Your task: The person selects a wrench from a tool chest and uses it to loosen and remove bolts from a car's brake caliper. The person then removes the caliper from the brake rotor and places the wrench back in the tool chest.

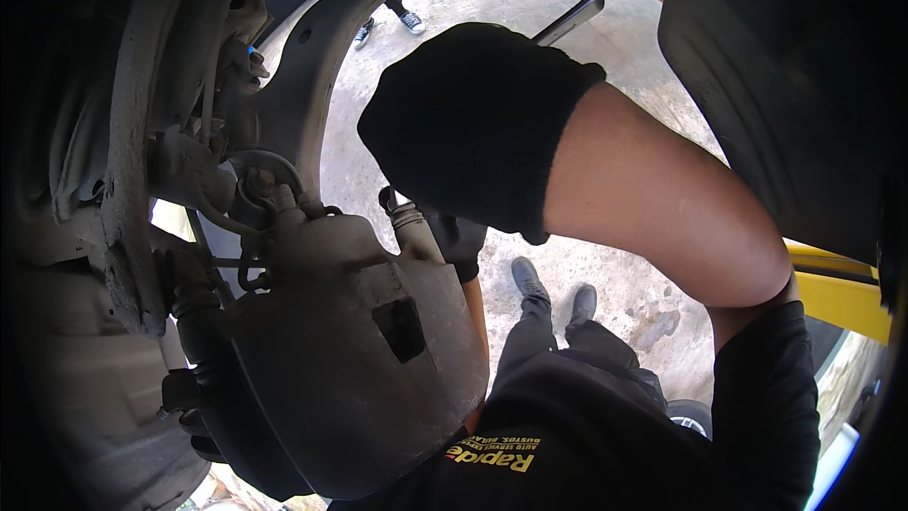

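Observation:
A black glove covers my right hand [463,128], raised in the upper middle with the back of the glove toward the view. A shiny offset ring wrench [572,14] sticks out from behind it, and the hand appears closed on that wrench; the fingers are hidden. Below hangs a grey brake caliper [355,350] with a ribbed rubber boot [411,227] at its upper right. A bit of bright metal shows above the boot, partly covered by the right glove. Behind the caliper, my left hand [458,244], also black-gloved, is beside the boot. Its fingers are mostly hidden.
A curved suspension arm [317,66] and a dusty strut or link [137,151] crowd the left. The dark wheel-arch liner [766,104] bulges at upper right, with a yellow lift part [842,293] below it. Another person's sneakers [411,22] stand on the concrete floor [653,322].

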Available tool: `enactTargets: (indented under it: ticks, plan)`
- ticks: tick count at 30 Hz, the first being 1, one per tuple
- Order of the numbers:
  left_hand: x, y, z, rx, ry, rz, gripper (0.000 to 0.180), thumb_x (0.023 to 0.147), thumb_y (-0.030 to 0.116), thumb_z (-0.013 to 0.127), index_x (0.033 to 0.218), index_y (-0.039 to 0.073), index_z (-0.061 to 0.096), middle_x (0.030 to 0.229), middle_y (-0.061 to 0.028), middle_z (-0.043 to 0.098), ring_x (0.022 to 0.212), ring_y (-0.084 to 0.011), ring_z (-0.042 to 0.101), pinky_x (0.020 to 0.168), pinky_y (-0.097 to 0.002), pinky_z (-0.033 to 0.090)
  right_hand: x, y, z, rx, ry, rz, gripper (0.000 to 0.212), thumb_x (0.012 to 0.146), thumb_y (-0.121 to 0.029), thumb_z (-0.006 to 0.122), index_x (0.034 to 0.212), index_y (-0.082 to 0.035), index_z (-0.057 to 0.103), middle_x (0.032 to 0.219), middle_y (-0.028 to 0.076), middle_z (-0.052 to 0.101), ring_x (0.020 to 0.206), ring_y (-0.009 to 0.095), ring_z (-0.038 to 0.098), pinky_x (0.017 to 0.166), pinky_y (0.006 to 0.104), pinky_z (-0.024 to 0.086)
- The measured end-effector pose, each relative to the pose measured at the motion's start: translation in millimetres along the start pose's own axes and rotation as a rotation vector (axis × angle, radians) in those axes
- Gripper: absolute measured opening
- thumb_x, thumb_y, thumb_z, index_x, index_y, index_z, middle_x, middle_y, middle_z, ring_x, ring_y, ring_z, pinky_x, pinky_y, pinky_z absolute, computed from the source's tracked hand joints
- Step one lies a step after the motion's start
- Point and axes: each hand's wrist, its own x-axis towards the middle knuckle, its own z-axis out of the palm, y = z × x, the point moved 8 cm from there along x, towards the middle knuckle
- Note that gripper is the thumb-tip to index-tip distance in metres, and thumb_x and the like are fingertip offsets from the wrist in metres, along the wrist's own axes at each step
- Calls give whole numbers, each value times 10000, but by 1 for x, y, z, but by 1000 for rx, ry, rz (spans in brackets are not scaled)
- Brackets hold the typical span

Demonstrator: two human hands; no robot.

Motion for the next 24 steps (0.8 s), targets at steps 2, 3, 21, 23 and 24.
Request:
enactTargets:
  ticks: [2,3,21,23,24]
  plan:
    - [-2,-7,11,-34,-42,-53,406,1025,442,521,1308,169,622,1297,-38,645,1098,-186,573,995,-458,432,16,-5,-12,-9,-211,-28,205,762,-149,808,956,-85,796,923,105,764,877,270,755,793,385,599]
    - [-5,-11,16,-49,-62,-80,402,1027,441,519,1303,167,622,1285,-37,647,1081,-182,573,982,-454,435,26,-9,-13,-8,-384,-42,220,746,-169,824,948,-86,800,926,106,766,870,268,755,793,384,598]
    - [-27,14,28,194,-42,-36,375,1061,365,502,1347,134,580,1239,-78,669,1040,-209,644,889,-427,528,-9,46,183,1266,366,286,145,1003,-96,637,1138,-45,645,979,124,717,898,248,696,841,385,541]
    - [-29,18,12,310,43,101,398,1056,323,537,1422,167,529,1257,-56,642,1094,-206,637,938,-440,538,-14,59,200,1391,392,432,120,970,-73,662,1078,-20,667,953,134,704,878,261,692,816,373,542]
    - [-29,20,-2,491,153,199,378,1069,324,519,1427,205,537,1314,-62,638,1156,-235,636,1006,-464,510,-19,58,201,1171,363,438,113,952,-76,674,1050,-20,682,944,141,698,871,278,685,807,377,544]
